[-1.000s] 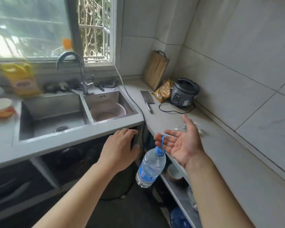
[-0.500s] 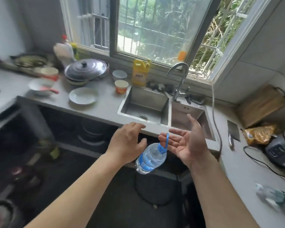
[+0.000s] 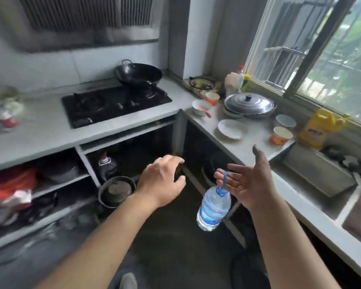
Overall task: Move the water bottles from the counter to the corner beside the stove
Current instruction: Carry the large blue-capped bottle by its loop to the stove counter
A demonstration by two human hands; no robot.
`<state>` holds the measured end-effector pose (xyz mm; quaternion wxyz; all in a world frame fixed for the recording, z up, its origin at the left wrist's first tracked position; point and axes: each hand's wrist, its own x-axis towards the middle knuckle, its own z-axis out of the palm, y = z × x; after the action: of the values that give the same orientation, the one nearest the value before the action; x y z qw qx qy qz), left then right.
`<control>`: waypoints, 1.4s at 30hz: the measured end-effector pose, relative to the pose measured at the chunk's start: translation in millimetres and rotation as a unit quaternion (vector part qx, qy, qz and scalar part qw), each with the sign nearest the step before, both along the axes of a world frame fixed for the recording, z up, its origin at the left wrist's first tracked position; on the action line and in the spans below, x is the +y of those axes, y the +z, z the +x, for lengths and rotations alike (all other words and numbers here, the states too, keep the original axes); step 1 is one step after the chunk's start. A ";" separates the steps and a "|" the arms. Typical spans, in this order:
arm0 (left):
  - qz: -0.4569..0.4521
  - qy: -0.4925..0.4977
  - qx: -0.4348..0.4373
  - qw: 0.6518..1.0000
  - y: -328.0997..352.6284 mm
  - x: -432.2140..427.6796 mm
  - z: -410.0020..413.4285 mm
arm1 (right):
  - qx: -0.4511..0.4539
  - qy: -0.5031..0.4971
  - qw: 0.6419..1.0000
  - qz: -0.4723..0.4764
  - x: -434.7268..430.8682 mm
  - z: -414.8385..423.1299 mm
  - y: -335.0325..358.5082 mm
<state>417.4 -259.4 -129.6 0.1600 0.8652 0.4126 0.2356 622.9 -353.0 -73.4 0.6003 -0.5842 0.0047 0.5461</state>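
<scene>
Bottle, nearer stove, dangles from upturned right hand.

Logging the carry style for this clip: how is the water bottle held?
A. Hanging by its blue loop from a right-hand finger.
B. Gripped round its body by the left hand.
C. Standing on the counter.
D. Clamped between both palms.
A: the water bottle dangles by its blue loop from a straight finger of the right hand; the left hand holds nothing.
</scene>
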 end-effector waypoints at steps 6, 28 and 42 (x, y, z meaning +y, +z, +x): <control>-0.003 0.096 -0.024 0.995 4.0 28.8 -101.4 | 0.008 0.085 0.996 0.029 61.8 -90.8 5.9; 0.001 0.344 -0.061 0.937 -3.4 157.1 -456.2 | 0.000 0.278 0.955 0.099 303.8 -429.7 35.5; 0.033 0.439 -0.025 0.897 12.9 268.0 -509.1 | 0.081 0.445 0.885 0.107 450.4 -526.9 36.3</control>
<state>-91.7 8.6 -116.7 0.0222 0.5945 0.7385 0.3172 96.0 97.4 -37.1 0.3506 -0.4113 -0.2657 0.7983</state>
